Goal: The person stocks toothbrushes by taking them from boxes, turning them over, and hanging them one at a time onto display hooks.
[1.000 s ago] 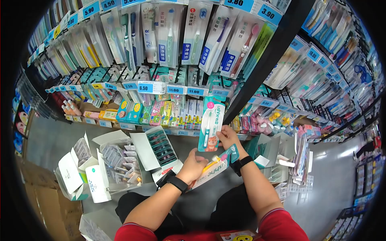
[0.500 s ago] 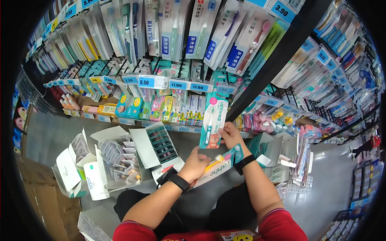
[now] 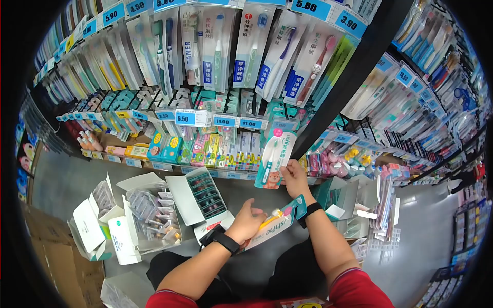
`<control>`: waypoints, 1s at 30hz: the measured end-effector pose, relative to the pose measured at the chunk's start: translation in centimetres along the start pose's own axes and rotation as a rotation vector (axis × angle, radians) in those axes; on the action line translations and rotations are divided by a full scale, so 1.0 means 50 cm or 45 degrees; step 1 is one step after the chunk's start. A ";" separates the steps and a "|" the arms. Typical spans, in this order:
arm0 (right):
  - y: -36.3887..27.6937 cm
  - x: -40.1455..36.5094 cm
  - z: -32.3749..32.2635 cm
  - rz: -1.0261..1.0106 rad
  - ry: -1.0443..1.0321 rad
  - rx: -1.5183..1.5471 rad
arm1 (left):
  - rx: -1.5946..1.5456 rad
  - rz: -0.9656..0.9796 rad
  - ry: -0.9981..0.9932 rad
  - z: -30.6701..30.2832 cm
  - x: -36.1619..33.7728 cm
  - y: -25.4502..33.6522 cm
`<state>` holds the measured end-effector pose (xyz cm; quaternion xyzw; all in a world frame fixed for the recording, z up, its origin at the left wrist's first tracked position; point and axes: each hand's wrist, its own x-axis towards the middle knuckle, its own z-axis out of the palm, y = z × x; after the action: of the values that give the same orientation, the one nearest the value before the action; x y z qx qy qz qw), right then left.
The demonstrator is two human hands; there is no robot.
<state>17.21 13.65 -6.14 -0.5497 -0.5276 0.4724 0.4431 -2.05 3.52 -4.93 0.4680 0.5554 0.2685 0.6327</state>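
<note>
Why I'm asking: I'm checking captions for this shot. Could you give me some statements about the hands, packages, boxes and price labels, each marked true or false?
1. The right hand holds the package with a bear print. True.
2. The left hand is empty. False: it holds the package with the yellow toothbrush.
3. There is a black band on each wrist. True.
4. The 6.50 price label is right of the two 11.00 labels. False: it is left of them.
5. The white box nearest the left hand is closed. False: it stands open, its contents showing.
</note>
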 end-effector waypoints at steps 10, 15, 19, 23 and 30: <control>-0.002 0.021 0.032 -0.191 0.132 0.029 | -0.110 -0.018 -0.087 -0.018 -0.022 0.032; -0.002 0.023 0.051 -0.197 0.277 0.013 | -0.098 -0.052 -0.175 -0.028 -0.008 0.028; 0.012 0.031 0.066 -0.123 0.383 0.005 | -0.156 -0.073 -0.215 -0.032 -0.003 0.026; 0.016 0.039 0.089 -0.029 0.470 0.051 | -0.230 -0.084 -0.236 -0.043 -0.003 0.030; 0.056 0.080 0.112 0.167 0.473 0.204 | -0.255 -0.095 -0.289 -0.053 -0.004 0.025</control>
<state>12.11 17.46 -10.02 -0.6236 -0.3606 0.4313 0.5432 -4.40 4.64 -3.56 0.4091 0.4678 0.2441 0.7444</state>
